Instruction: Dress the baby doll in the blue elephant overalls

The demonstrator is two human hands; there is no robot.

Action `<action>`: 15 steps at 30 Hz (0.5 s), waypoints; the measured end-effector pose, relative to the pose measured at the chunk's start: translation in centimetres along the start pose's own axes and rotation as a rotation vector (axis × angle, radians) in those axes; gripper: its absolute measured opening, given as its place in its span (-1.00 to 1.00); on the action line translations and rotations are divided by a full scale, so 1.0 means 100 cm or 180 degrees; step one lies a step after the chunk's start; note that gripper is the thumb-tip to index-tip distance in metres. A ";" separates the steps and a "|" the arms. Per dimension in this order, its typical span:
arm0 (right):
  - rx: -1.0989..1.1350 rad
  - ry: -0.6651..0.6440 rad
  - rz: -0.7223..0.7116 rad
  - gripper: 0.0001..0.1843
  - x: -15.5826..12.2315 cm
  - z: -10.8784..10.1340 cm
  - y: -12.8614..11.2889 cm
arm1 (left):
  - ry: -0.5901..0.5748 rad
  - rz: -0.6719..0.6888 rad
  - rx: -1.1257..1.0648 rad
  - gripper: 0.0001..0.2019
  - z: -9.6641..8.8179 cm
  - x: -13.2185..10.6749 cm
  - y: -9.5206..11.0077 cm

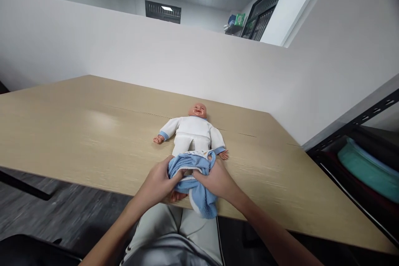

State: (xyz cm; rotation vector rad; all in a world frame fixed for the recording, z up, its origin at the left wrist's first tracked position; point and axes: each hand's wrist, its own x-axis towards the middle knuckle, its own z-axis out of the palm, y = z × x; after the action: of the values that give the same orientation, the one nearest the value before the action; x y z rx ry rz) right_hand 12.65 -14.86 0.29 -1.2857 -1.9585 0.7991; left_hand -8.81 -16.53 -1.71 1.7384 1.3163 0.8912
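A baby doll [191, 132] in a white top with blue cuffs lies on its back on the wooden table [93, 133], head pointing away from me. Blue fleece trousers [199, 183] are bunched around its legs at the table's near edge. My left hand [157, 183] grips the left side of the trousers' waistband. My right hand [218, 178] grips the right side. One bare doll foot shows under my left hand. The doll's legs are mostly hidden by the fabric.
A white partition wall [156, 54] stands behind the table. On the right is a dark metal shelf [358, 133] holding a teal basin [370, 166]. My lap in grey trousers [174, 232] is below the table edge.
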 end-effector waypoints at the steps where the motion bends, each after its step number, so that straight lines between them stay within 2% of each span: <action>1: -0.0003 0.0004 0.0034 -0.88 0.002 0.002 0.004 | 0.0003 -0.0016 0.0092 -0.70 0.002 0.002 -0.003; 6: -0.0066 0.0107 0.0205 -0.85 0.016 0.009 0.026 | -0.0059 -0.0097 0.0149 -0.70 0.003 0.019 -0.009; 10: 0.0099 0.0203 0.0205 -0.80 0.037 0.008 0.047 | -0.0125 -0.0057 0.0085 -0.71 -0.001 0.046 -0.010; 15: 0.0035 0.0062 0.0193 -0.89 0.073 -0.002 0.062 | 0.0045 -0.0036 0.0759 -0.80 -0.009 0.085 -0.013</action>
State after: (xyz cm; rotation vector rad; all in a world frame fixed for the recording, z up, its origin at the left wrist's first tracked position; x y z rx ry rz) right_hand 13.89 -5.96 -3.04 -1.3472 -1.9054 0.8226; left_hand -8.32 -7.91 -1.75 1.9057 1.4902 0.7662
